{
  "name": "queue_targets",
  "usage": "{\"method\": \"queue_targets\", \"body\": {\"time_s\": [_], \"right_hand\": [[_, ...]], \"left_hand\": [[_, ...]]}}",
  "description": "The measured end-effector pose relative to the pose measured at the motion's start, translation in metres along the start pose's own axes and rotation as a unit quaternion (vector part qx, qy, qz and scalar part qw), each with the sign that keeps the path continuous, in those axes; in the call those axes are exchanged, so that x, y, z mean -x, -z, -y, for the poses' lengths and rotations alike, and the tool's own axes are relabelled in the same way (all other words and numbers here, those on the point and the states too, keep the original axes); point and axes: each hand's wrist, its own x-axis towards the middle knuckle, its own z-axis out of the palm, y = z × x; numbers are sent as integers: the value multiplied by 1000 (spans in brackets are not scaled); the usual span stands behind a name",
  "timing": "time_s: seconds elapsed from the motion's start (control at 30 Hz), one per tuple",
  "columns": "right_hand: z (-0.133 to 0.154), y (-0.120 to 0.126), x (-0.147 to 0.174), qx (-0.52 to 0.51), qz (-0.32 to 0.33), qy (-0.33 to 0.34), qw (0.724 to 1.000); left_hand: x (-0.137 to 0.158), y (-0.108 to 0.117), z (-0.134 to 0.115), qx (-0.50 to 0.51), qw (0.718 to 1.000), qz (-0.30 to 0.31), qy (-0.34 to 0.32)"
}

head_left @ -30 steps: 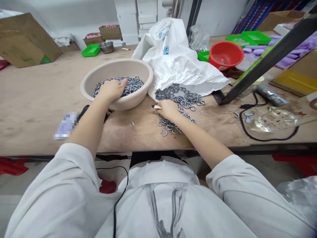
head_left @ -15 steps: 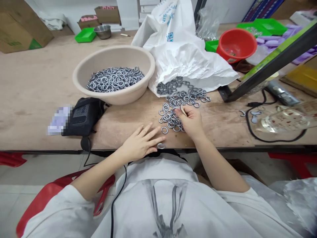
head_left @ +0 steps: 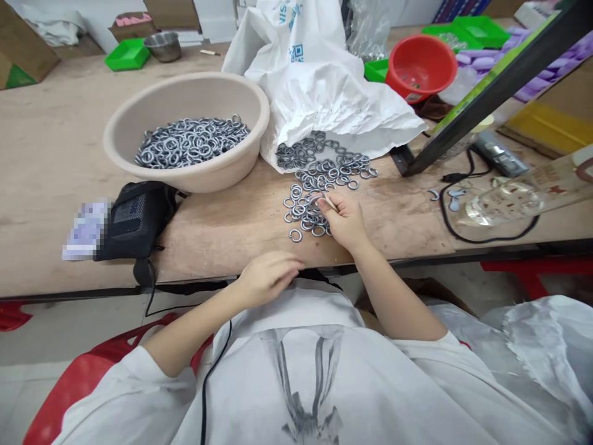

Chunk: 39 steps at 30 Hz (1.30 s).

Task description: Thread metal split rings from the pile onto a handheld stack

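My right hand [head_left: 345, 222] is closed around a short pale stick [head_left: 330, 203], its thumb and fingertips over a loose pile of grey metal rings [head_left: 303, 207]. A ring by the thumb may be touched by it; I cannot tell if it is gripped. At the table's front edge, my left hand [head_left: 269, 276] has its fingers drawn together and bent downward, and what they hold, if anything, is hidden. One ring [head_left: 295, 235] lies apart at the near side of the pile. More rings spill from the mouth of a white woven sack [head_left: 319, 93].
A beige basin [head_left: 185, 89] with many rings stands left of the sack. Before it lies a black pouch [head_left: 134, 222]. To the right are a slanted dark metal post [head_left: 491, 86], a red bowl [head_left: 421, 65], a black cable [head_left: 491, 240] and a clear bottle [head_left: 523, 198].
My left hand has gone from spread flat on the table to fingers together at the edge. The ring beside its thumb is out of sight. The view has shifted; my right hand stays at the pile.
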Motion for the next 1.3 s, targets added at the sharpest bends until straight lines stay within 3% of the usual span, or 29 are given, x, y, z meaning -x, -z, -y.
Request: {"method": "queue_targets", "body": {"time_s": [0.07,0.13,0.23,0.4,0.47,0.6,0.87,1.07,1.3], "right_hand": [[10,-1,10,-37,62,4,997],[21,-6,21,-79,103,16,991],[30,-16,35,-135,119,36,983],[29,-19,44,-188,123,45,973],[29,-17,45,-183,125,57,973],[33,-17,50,-188,111,62,974],[41,-21,52,-153,60,-4,986],[47,-11,61,37,126,132,983],[48,-14,64,105,127,166,972]], "left_hand": [[-7,5,-5,69,987,-104,104],[-15,5,-12,147,964,-146,169],[-26,-2,-24,287,928,-140,194],[-34,-10,-42,520,804,-120,263],[-33,-9,-45,553,777,-122,276],[-29,-9,-50,548,779,-154,264],[-28,-14,-59,551,776,-163,261],[-28,-15,-58,579,742,-204,269],[-31,-15,-58,596,725,-203,280]]}}
